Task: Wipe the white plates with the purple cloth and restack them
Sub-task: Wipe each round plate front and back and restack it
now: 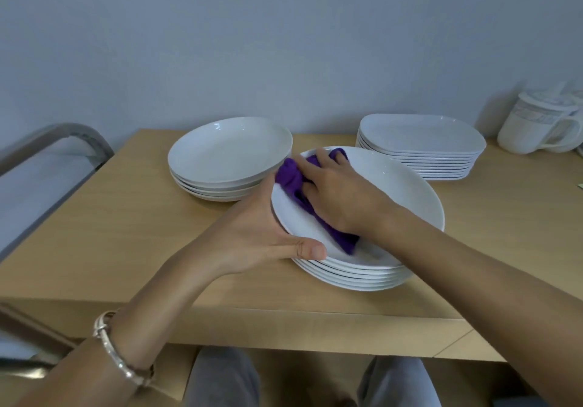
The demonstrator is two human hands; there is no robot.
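I find nothing readable here; the mugs (536, 127) at the frame's right edge bear only a faint grey pattern.

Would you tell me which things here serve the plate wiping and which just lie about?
Job: purple cloth under the right hand; top plate, gripped by the left hand; near stack beneath it; round stack behind; perhaps the oblong stack.
Lying about: white mugs; metal frame.

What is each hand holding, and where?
The left hand grips the top plate by its left rim, thumb on top. The right hand holds the bunched cloth from above, pressed on that plate.
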